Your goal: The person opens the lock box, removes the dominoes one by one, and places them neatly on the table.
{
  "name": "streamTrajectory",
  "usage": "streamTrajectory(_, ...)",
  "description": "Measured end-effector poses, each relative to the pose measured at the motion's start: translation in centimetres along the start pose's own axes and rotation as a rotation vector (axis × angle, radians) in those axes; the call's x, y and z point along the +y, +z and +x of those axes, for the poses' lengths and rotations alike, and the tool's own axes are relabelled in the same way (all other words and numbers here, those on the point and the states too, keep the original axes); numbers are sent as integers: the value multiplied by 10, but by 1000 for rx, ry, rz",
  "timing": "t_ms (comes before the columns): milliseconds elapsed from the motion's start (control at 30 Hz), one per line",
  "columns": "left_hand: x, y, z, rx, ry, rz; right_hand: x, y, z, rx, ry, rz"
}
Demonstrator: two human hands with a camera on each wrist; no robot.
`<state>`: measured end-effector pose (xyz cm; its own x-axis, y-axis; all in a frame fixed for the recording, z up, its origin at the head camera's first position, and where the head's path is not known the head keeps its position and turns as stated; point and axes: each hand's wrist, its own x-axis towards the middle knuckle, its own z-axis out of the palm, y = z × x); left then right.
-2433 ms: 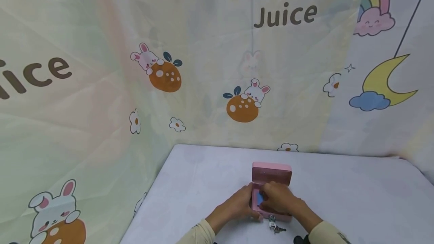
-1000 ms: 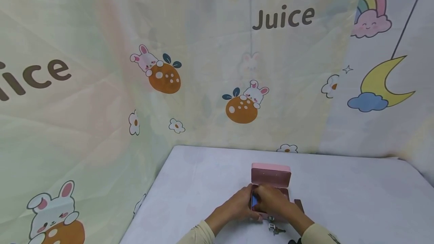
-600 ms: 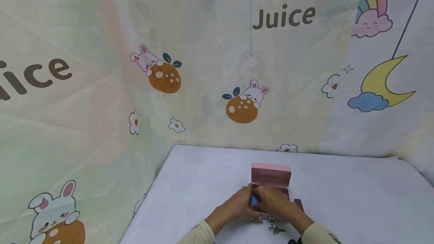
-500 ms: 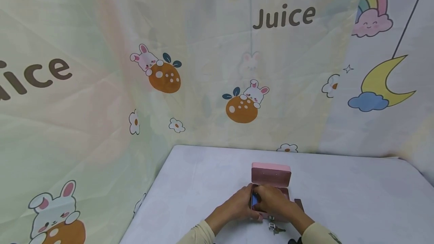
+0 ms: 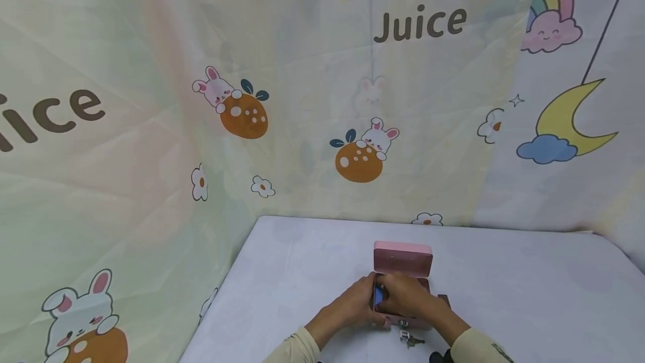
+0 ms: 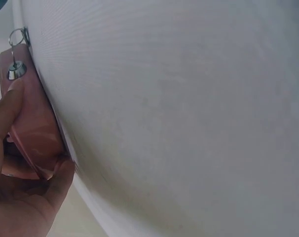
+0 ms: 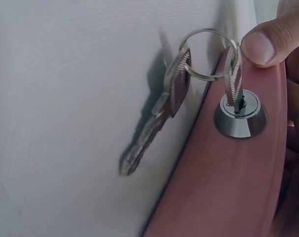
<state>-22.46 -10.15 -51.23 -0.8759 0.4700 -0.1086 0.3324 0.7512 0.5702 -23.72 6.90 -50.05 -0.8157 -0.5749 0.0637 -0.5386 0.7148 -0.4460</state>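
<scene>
A pink metal cash box (image 5: 403,246) stands on the table with its lid raised. My left hand (image 5: 353,302) grips its left side, the thumb at the front near the lock and a finger at the lower corner. My right hand (image 5: 405,296) reaches down into the box, fingers bent. Beside its fingertips shows part of a blue thing (image 5: 379,294), its kind unclear; whether the fingers pinch it is hidden. One key (image 7: 232,76) sits in the front lock (image 7: 241,116). A second key (image 7: 159,111) hangs from the same ring (image 7: 208,32).
A dark reddish-brown piece (image 5: 444,299) lies just right of the box, partly hidden by the right forearm. Black round objects (image 5: 441,357) show at the bottom edge. Printed cloth walls (image 5: 302,128) rise behind and left of the white table (image 5: 302,262).
Since the oldest frame, the dark reddish-brown piece has appeared right of the box, and my right hand has shifted deeper and left inside it. Over the last second the hands barely move.
</scene>
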Motion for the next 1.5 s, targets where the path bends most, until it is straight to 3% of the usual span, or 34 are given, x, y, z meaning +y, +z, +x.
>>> streamTrajectory(667,1,0,-1,-13,-9,-13,-2,-8,-4,-17,19,59)
streamTrajectory(1500,0,1,-1,7,39,11,2,-12,-5,-23,-27,139)
